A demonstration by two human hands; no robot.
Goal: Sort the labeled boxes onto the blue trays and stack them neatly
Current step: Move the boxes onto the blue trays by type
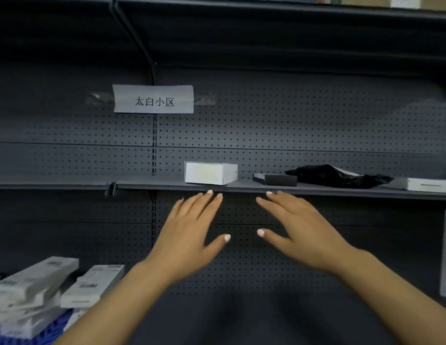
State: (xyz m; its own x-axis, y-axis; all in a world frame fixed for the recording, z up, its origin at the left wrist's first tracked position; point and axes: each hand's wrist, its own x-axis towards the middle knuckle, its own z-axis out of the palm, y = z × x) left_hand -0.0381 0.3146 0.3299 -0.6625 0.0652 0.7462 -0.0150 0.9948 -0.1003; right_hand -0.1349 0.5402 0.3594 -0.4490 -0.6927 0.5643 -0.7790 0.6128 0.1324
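Dark grey shelving unit with pegboard back panel (304, 125) fills the view. One shelf (67, 186) runs across at mid height; a second shelf edge at the top.

Paper sign (153, 99) taped to the back panel, upper left of centre, printed 太白小区.

Lower left corner: pile of long white labeled boxes (37, 292), loosely stacked at differing angles, lying on a blue tray (46, 333) of which only a small part shows.

Both arms raised, palms facing away, below the shelf lip. Left hand (189, 232) spread, fingers straight and apart, holding nothing; fingertips at the shelf's front edge. Right hand (301, 225) likewise spread and empty, fingertips near the same edge. Hands close to each other, not touching.

On the shelf, left to right: white box (210, 173) lying flat, just above the left hand; flat black box (275, 179) near it; crumpled black plastic bag (339, 176); white flat box (426, 184) at the far right edge.
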